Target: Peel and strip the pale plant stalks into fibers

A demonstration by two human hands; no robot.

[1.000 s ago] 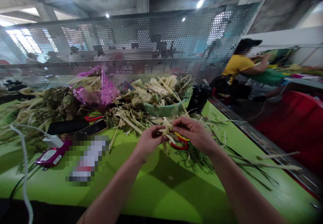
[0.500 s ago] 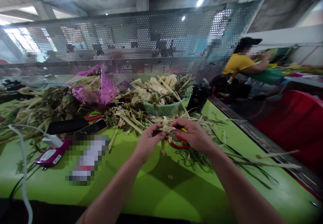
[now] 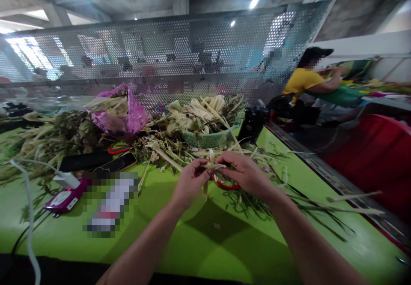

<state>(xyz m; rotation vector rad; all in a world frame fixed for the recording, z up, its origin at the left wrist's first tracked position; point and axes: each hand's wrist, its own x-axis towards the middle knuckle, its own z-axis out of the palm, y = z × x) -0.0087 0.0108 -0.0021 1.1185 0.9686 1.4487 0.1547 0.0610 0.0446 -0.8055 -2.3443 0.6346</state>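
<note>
Pale strips of dried husk or leaf (image 3: 212, 165), folded across one another, are pinched between my two hands above the green table (image 3: 167, 242). My left hand (image 3: 192, 178) grips the folded strips from the left with thumb and fingers. From the right, the fingertips of my right hand (image 3: 244, 169) close on the same strips. One strip sticks up between the hands and another hangs below. Red-handled scissors (image 3: 228, 185) lie just behind, partly hidden by my right hand. Under them is a heap of thin green stems (image 3: 247, 203).
A green basket (image 3: 207, 139) of dried husks, a pink plastic bag (image 3: 120, 120) and a black cylinder (image 3: 253, 124) stand at the back. Phones (image 3: 115, 165) and a purple power strip (image 3: 67, 197) lie left. A person in yellow (image 3: 303, 81) sits beyond the table at right.
The right-pointing strip between my fingers has shifted and now lies flatter and longer toward my right hand. Both hands stay nearly in place.
</note>
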